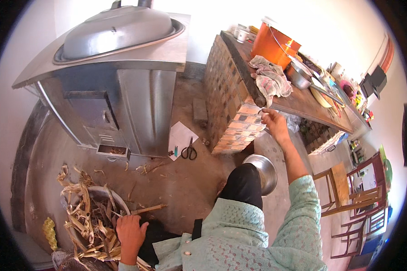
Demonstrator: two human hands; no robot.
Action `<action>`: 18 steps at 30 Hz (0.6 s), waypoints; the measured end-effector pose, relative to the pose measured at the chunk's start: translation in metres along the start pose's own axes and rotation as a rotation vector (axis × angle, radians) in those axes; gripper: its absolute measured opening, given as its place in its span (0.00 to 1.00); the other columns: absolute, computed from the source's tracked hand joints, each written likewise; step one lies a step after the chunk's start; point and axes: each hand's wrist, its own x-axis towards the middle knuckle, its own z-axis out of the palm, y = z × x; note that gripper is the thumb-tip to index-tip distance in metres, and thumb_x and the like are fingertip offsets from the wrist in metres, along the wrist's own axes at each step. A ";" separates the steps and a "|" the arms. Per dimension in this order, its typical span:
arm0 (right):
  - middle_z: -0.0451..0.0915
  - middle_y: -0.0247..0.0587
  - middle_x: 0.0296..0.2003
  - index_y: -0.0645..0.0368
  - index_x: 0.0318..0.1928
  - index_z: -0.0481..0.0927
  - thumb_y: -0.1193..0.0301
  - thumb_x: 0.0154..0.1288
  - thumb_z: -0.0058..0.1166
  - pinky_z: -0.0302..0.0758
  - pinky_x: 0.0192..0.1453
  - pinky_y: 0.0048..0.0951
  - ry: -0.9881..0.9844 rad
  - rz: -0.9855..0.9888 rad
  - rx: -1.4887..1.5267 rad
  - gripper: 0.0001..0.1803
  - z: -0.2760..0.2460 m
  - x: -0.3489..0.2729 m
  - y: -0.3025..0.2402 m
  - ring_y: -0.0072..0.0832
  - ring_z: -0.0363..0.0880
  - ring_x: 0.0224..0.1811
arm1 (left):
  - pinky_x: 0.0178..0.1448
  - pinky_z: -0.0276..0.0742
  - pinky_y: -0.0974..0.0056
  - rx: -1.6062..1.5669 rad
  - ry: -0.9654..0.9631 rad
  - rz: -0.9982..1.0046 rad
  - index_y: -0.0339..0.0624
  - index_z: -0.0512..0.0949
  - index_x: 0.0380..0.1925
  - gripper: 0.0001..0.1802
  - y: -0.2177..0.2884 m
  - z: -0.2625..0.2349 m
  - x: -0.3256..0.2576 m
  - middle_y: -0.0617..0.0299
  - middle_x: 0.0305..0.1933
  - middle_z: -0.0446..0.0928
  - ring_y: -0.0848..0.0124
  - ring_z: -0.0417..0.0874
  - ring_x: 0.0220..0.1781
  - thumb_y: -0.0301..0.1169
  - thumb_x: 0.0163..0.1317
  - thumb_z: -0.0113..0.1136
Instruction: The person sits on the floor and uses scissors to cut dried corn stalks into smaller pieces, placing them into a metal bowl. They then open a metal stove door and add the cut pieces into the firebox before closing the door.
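Observation:
My left hand (130,235) lies with its fingers stretched out beside the rim of a basin (122,202) full of dry corn husks and stalks (83,212). Nothing shows in its grasp. Off to the right, my right hand (276,124) is raised at the corner of a brick counter (233,99), its fingers curled together in a pinch. Whatever lies between those fingertips is too small to make out. Just above it, a patterned cloth (271,79) hangs over the counter's edge.
A metal stove (149,108) with a large domed lid (115,34) stands at the far left, its ash drawer (114,151) pulled out. Scissors (190,150) lie by white paper (180,133). A metal bowl (267,174) sits near my knee. The counter holds an orange bucket (271,45) and a saucepan (298,76).

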 end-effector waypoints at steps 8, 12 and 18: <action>0.80 0.51 0.38 0.65 0.47 0.73 0.57 0.53 0.62 0.73 0.45 0.34 0.536 0.081 -0.189 0.28 -0.043 0.063 0.054 0.38 0.80 0.38 | 0.60 0.59 0.50 -0.064 0.045 0.118 0.40 0.77 0.32 0.16 0.005 -0.004 0.003 0.56 0.39 0.75 0.57 0.72 0.51 0.36 0.45 0.66; 0.75 0.46 0.46 0.61 0.53 0.70 0.52 0.54 0.61 0.71 0.51 0.40 0.670 0.632 0.715 0.33 -0.030 0.067 0.076 0.37 0.75 0.46 | 0.60 0.60 0.49 -0.065 0.008 0.081 0.40 0.76 0.32 0.15 0.011 -0.005 0.012 0.55 0.40 0.75 0.57 0.72 0.52 0.36 0.45 0.65; 0.73 0.38 0.52 0.56 0.53 0.71 0.55 0.63 0.53 0.68 0.58 0.47 0.347 0.449 1.458 0.25 0.010 0.101 0.081 0.38 0.73 0.51 | 0.56 0.65 0.49 -0.198 -0.116 0.178 0.40 0.75 0.33 0.16 0.000 -0.010 0.023 0.55 0.41 0.75 0.56 0.73 0.50 0.33 0.43 0.67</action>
